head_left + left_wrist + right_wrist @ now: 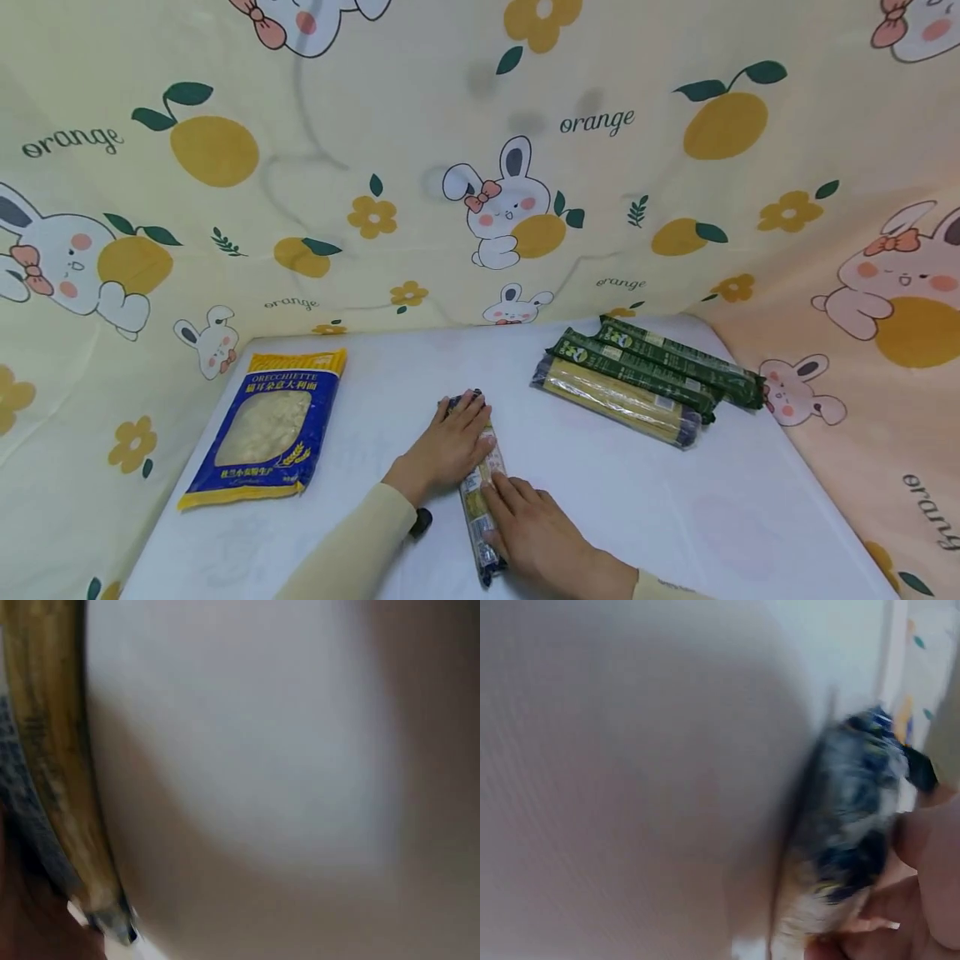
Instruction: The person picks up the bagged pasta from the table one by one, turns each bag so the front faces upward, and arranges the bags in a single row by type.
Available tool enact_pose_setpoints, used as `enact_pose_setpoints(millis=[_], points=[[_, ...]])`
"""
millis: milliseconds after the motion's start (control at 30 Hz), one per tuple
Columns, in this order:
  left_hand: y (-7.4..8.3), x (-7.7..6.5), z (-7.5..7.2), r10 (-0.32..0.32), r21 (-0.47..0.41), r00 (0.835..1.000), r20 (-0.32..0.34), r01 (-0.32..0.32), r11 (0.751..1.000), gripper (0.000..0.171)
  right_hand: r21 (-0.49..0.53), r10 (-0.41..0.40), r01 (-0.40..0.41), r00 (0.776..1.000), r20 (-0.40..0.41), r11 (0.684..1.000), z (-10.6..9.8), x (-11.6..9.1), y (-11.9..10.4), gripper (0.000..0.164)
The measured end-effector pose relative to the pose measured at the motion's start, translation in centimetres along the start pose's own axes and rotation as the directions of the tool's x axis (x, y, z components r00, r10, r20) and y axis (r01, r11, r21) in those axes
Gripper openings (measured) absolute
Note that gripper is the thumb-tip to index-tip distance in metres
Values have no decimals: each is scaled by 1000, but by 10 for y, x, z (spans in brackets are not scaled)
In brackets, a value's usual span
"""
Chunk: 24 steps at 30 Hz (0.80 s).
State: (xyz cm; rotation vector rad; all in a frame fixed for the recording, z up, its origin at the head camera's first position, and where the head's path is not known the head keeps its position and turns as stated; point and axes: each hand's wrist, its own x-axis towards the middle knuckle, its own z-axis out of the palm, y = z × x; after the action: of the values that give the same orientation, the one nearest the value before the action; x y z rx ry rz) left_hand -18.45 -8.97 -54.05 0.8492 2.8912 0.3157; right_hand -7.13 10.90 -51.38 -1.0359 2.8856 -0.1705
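Observation:
A slim, clear-wrapped pack of spaghetti [472,508] with dark ends lies lengthwise on the white table, in front of the person. Across its far end rests the left hand [450,442], fingers extended over the wrapper and covering it. Lower down, the right hand [536,525] lies against the pack's right side, its fingertips and thumb touching the top. In the left wrist view the pack [56,742] runs down the left edge, blurred, with part of a hand below. The right wrist view shows one dark blue crumpled end [855,802] beside fingers.
At the left lies a blue and yellow bag of orecchiette [262,425]. Toward the back right, a larger pack of spaghetti [611,400] lies next to two dark green packs [682,362]. A printed cloth [420,108] rises behind the table [600,517].

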Motion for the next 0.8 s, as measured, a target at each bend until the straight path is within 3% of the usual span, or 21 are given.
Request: enact_pose_setpoints(millis=[167,233,333,433,533,800], points=[[-7,15,-9,53,-4,997,57,-53,999,62,-30,49,-47,996,75,998,4,5,3,72],[-9,20,-15,39,-29,999,19,-38,999,56,-55,55,-51,995,78,997,3,8,4,74],[-13,27,-24,-45,-52,994,-96,40,998,44,-73,49,-45,997,62,996,3,12,3,74],[-17,35,-27,-144,-38,972,-187,139,990,36,-72,54,-50,997,59,996,3,14,3,74],[-19,45,-24,-209,34,961,-179,218,975,37,-41,73,-70,995,75,997,5,13,3,74],[-6,61,-16,-298,148,948,-109,312,938,55,15,71,-73,994,78,997,11,6,5,76]])
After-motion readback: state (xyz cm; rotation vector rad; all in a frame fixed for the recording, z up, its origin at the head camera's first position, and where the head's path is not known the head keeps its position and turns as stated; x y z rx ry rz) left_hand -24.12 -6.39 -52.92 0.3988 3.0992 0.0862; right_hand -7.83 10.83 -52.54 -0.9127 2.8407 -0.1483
